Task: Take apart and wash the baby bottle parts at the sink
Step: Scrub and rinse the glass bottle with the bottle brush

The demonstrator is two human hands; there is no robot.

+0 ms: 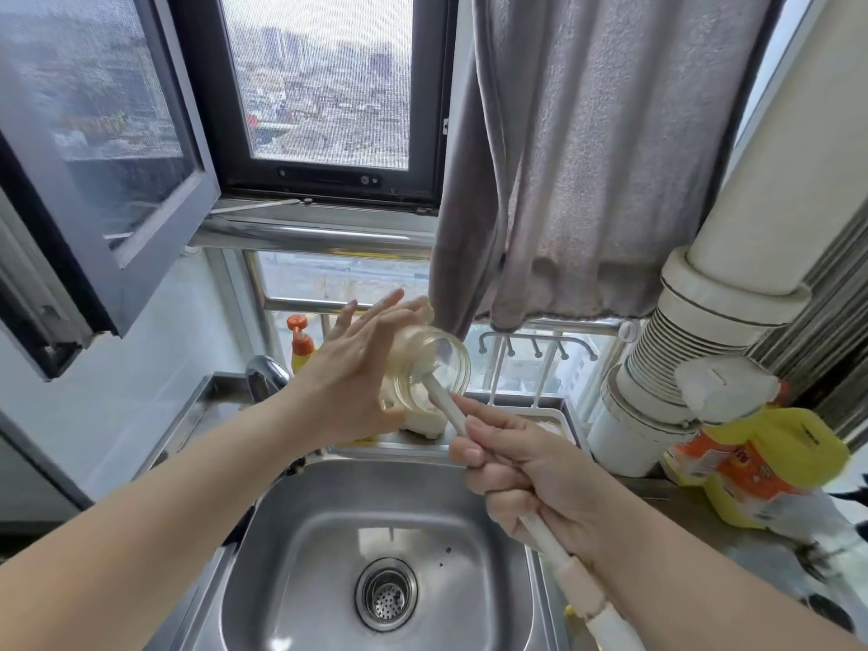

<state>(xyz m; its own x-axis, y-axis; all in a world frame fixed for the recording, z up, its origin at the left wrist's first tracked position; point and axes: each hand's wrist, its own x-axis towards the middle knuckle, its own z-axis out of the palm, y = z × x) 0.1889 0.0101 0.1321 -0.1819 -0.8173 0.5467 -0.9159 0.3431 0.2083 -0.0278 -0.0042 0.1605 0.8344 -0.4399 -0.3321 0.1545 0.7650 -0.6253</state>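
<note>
Tilting on its side at the centre of the frame, above the back edge of the sink, the bottle [430,368] is a clear, faintly amber tube with a wide threaded mouth turned toward the camera and no cap or teat on it. The left hand [357,368] holds it from the left, palm against its wall, thumb curled under it and the fingers stretched out almost straight behind it. A white brush handle [451,406] runs into the open mouth; the brush head inside is blurred. The right hand [526,467], lower right of centre, is wrapped around that handle in a fist, thumb along the top. Below both hands lies the steel sink [300,556] with its round strainer [386,594] at the bottom centre. A curved tap [265,375] stands at the left behind the left wrist, and an orange-capped squeeze bottle [300,343] just behind it. A yellow detergent jug [761,467] sits on the counter at the right, beside a thick white pipe [732,293]. A grey towel [610,157] hangs at the upper right, next to an open window [324,82] at the upper left.
</note>
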